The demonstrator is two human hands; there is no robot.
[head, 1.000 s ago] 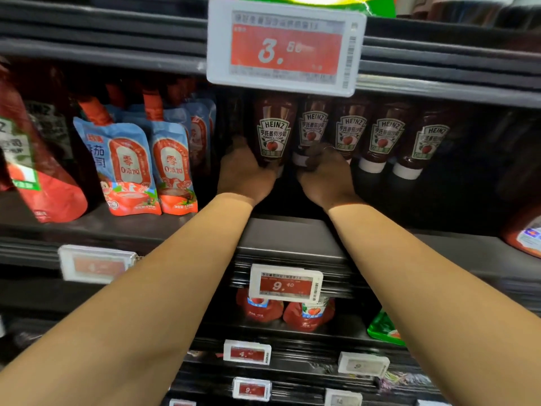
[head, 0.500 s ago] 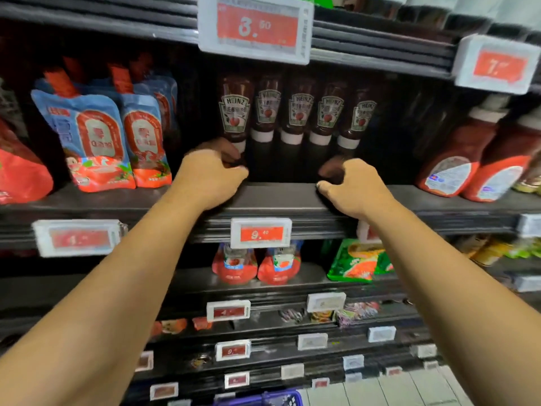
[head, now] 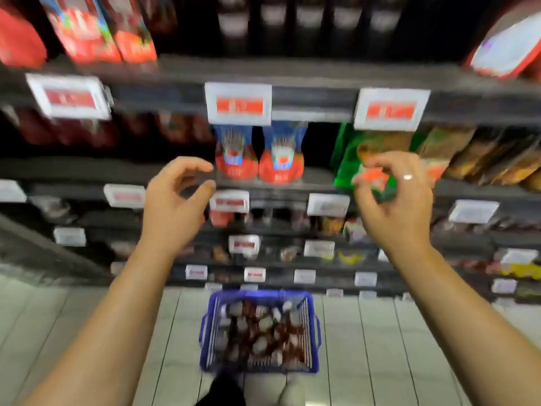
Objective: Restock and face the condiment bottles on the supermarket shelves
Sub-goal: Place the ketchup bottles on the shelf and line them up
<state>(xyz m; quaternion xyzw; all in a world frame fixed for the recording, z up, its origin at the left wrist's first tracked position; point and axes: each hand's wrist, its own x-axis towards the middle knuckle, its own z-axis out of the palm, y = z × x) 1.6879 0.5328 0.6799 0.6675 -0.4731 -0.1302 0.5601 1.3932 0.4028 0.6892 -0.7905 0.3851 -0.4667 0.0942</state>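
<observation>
Left hand [head: 172,206]: loosely curled, holds nothing.
Right hand [head: 398,200]: loosely curled, holds nothing.
Bottles [head: 260,332]: blurred, in blue basket [head: 314,332] on floor, well below both hands.

Blurred dark condiment bottles [head: 307,22] upright in a row, top shelf; more bottles [head: 260,332] heaped in blue floor basket [head: 314,323].

Left hand [head: 175,200] and right hand [head: 398,200]: off the ketchup shelf edge, now held in the air before the lower shelves, fingers loosely curled, holding nothing. View: tipped downward and blurred; blue basket [head: 311,332] of bottles on the floor now in sight.
</observation>
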